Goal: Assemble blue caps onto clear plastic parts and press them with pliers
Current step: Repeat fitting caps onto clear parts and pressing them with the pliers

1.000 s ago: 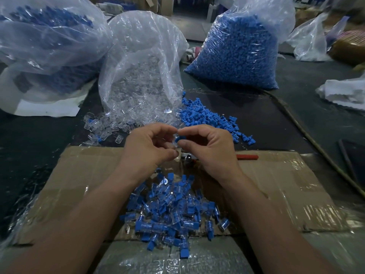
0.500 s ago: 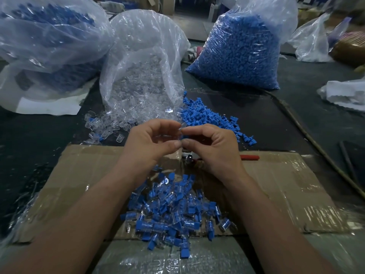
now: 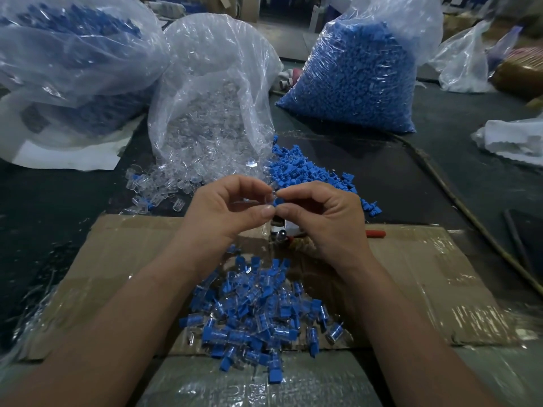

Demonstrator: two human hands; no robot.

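A clear part (image 3: pixel 271 197) was pinched by the curled fingers (image 3: pixel 249 183) of the left hand (image 3: pixel 229 212), and a blue cap (image 3: pixel 275 203) by the right hand (image 3: pixel 326 221).

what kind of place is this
Likely a small assembly workshop: a big plastic bag of blue caps, a bag of clear plastic parts, and a pile of assembled blue-and-clear pieces on taped cardboard.

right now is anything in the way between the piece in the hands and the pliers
Nothing visible. The left hand pinches the clear part, the right hand the blue cap, close above the pliers.
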